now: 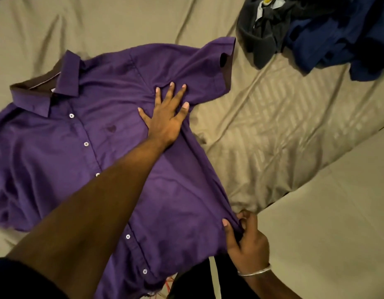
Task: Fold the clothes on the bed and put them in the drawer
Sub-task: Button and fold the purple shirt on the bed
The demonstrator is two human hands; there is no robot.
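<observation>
A purple short-sleeved button shirt (57,152) lies spread face up on the bed, collar at the upper left, hem toward me. My left hand (165,117) presses flat on it with fingers spread, just below the right-side sleeve. My right hand (245,240) pinches the shirt's lower right hem corner near the bed's edge, thumb on top of the cloth and fingers curled under it.
The bed is covered by a wrinkled tan sheet (273,130). A heap of dark grey clothes (262,29) and dark blue clothes (337,33) lies at the upper right. The bed's edge runs diagonally at the lower right.
</observation>
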